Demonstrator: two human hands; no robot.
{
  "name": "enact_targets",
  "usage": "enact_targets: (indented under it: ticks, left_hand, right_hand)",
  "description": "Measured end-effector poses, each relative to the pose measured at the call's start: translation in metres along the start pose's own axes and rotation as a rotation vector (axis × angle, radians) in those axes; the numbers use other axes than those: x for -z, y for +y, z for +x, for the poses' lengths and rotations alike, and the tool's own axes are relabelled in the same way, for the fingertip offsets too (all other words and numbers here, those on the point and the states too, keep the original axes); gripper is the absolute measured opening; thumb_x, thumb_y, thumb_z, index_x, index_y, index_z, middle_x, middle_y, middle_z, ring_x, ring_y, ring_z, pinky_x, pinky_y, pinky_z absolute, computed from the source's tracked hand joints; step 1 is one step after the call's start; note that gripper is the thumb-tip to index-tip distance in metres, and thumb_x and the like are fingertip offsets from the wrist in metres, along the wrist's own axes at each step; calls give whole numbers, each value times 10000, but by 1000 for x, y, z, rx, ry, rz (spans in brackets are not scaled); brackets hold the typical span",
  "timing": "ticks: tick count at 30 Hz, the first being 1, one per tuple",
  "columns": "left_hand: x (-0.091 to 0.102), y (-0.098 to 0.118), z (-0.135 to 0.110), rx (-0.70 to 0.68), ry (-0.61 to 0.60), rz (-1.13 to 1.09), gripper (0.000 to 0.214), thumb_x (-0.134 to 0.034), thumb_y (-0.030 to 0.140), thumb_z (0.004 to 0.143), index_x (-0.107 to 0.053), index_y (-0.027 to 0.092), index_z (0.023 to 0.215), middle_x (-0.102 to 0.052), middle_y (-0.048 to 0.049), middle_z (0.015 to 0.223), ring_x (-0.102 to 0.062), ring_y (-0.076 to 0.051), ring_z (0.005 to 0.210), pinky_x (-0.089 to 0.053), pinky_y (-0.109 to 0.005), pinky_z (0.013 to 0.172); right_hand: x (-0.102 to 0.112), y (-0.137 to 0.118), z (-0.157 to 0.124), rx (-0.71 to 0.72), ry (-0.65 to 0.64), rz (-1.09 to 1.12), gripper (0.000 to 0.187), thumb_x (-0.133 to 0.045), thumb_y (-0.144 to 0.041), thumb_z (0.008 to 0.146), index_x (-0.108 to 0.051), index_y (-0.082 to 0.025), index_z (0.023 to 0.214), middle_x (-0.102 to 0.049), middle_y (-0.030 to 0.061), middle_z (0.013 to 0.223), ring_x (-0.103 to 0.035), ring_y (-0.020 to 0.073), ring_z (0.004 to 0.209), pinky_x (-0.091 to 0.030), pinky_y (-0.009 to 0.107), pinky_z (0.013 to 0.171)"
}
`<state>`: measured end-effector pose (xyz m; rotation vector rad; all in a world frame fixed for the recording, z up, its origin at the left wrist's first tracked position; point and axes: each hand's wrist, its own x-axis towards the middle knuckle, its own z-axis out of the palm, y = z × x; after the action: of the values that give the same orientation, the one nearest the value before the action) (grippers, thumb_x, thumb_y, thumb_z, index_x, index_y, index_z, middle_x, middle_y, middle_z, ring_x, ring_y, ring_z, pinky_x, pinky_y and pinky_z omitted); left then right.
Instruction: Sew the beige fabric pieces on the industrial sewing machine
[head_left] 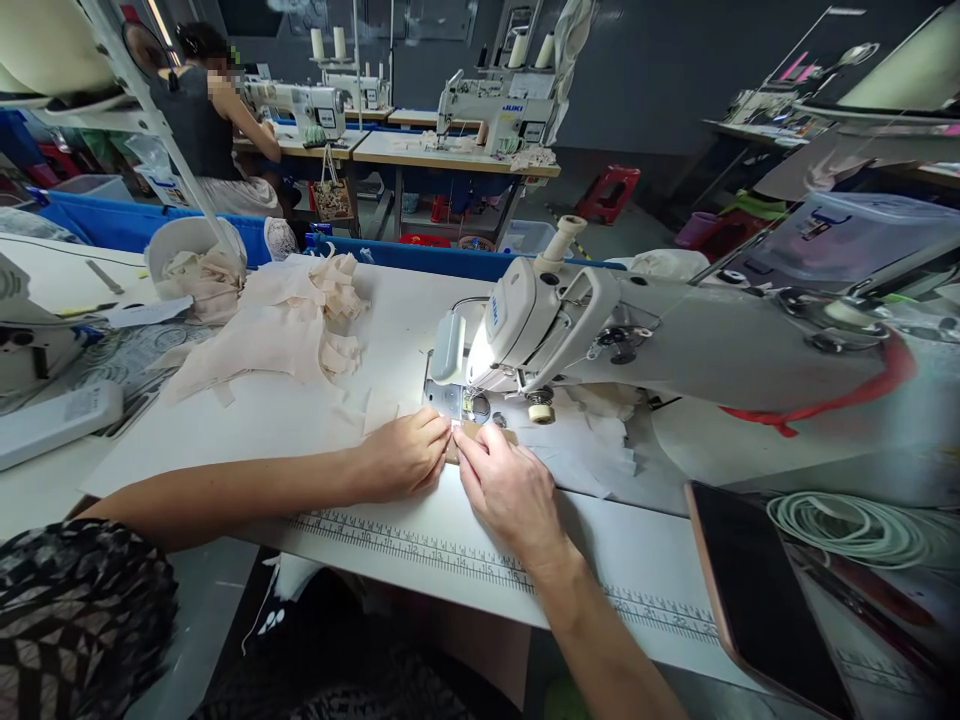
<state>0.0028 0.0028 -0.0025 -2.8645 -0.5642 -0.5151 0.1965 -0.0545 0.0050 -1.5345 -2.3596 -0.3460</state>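
My left hand rests on the sewing table just in front of the needle area, its fingers closed on a small piece of fabric. Opposite it, my right hand presses its thumb and fingertips together on the same piece, which looks tan with a pale edge. Fingers cover much of the fabric. Directly beyond the fingertips are the metal needle plate and the lit head of a white sewing machine. Whether the fabric lies under the presser foot, I cannot tell.
Beige cut fabric pieces lie to the left, pale cloth to the right. A ruler strip runs along the front edge. A phone and coiled cord sit at right. Another person sits at a machine behind.
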Motion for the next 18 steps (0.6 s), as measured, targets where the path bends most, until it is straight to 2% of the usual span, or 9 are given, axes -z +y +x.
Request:
enact_targets:
  ticks: [7, 13, 18]
  left_hand:
    - [-11, -14, 10, 36, -49, -54, 332, -403, 188, 1055, -700, 41, 1042, -685, -205, 1092, -636, -286, 1020, -568, -411, 913]
    - [-18, -20, 18, 25, -49, 11, 379, -357, 205, 1080, -691, 56, 980, -670, -184, 1092, -616, -263, 996, -561, -368, 881]
    - [-20, -18, 21, 19, -66, 51, 376, -362, 207, 1076, -694, 64, 969, -663, -177, 1050, -605, -268, 987, -542, -376, 884]
  right_hand:
    - [-6, 21, -3, -131, 138, 4, 389, -431, -274, 1055, -785, -197, 1197, -719, 68, 866, -551, 151, 607, -394, 311, 626]
    - [-6, 27, -5, -171, 136, 54, 397, -414, -291, 1052, -788, -229, 1169, -755, 73, 915, -635, 184, 643, -446, 318, 626]
    - [-5, 26, -5, -206, 114, 157, 386, -420, -301, 1044, -783, -259, 1168, -749, 85, 931, -649, 210, 668, -461, 342, 642]
